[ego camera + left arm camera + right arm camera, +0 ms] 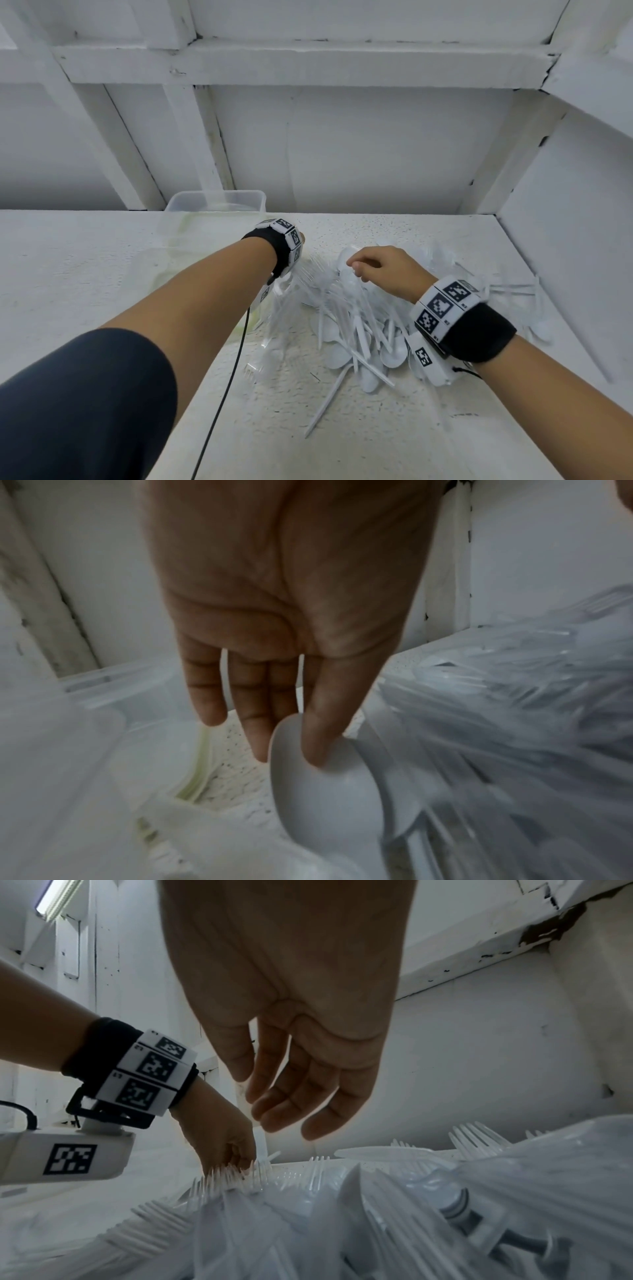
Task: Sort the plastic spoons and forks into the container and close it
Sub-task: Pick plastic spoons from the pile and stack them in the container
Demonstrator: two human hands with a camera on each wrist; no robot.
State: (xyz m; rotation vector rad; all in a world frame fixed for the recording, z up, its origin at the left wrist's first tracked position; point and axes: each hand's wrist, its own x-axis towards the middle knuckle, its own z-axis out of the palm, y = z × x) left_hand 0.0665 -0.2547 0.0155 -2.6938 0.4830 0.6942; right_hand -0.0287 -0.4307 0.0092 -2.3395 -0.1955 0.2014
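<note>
Container (219, 200): it is sitting at the far left of the counter against the back wall, clear and lidless, well apart from your right hand.
Lid (178, 233): a clear sheet that looks like the lid is lying just in front of the container; its edges are blurring, so you cannot be sure of its exact outline.
Left hand (274, 647): you are reaching it down at the left edge of the pile, fingers pointing downward. In the left wrist view your thumb is pressing into the bowl of a white spoon (325, 785) with the fingers behind it, so you are pinching that spoon. In the head view the hand itself is hiding behind the wristband.
Pile of spoons and forks (349, 325): it is lying loose on the counter (102, 267) between your two arms, right of the container, white spoons and clear forks mixed, handles crossing.
Right hand (383, 270): you are hovering it over the top of the pile, fingers loosely curled and pointing down; in the right wrist view the palm is holding nothing.
Stray fork (255, 368): it is lying by itself near the pile's left front edge.
</note>
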